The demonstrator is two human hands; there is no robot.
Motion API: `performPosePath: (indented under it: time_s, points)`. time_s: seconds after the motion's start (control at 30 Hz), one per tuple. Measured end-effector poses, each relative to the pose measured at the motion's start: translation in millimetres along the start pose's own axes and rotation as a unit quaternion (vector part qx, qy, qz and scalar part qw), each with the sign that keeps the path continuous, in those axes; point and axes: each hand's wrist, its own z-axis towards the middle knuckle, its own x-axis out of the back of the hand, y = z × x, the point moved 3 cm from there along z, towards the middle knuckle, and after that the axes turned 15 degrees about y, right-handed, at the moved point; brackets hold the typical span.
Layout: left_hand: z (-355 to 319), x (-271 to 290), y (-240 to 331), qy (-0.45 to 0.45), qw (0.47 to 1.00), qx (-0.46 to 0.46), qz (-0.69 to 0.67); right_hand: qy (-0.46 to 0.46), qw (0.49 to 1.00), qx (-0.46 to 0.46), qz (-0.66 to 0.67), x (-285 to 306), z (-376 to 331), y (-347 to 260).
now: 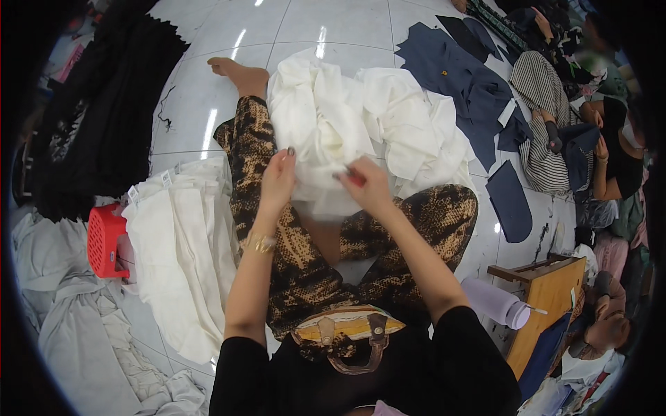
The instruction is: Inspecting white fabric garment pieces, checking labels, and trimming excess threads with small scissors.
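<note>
A crumpled white garment [361, 118] lies over my outstretched legs, which wear brown and black patterned trousers [291, 256]. My left hand [277, 182] pinches the near edge of the white cloth. My right hand [368, 186] is closed on a small red tool [356, 178] and rests on the same edge. A gold bracelet [259, 243] sits on my left wrist. A small striped bag with brown handles [350, 333] lies in my lap.
A stack of white cloth [180, 249] lies at my left beside a red plastic basket [104, 241]. Black cloth [104, 104] is piled at the far left. Dark blue cut pieces [472, 83] lie on the tiled floor. A wooden stool [544, 298], a lilac bottle [494, 303] and other seated people [610, 159] are on the right.
</note>
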Motion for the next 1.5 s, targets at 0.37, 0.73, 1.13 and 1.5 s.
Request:
performPosePath:
  time_s: [0.37, 0.73, 1.13, 1.5]
  points:
    - [0, -48, 53, -0.18, 0.956, 0.114, -0.203, -0.13, 0.96, -0.135, 0.206, 120, -8, -46]
    - [-105, 93, 124, -0.235, 0.972, -0.025, 0.005, 0.145, 0.959, -0.191, 0.152, 15, 13, -3]
    - [-90, 52, 67, 0.038, 0.882, -0.29, 0.37, 0.016, 0.951, -0.23, 0.207, -47, -69, -7]
    - [-33, 72, 70, -0.012, 0.985, -0.127, 0.118, -0.002, 0.962, -0.162, 0.219, -24, -64, -25]
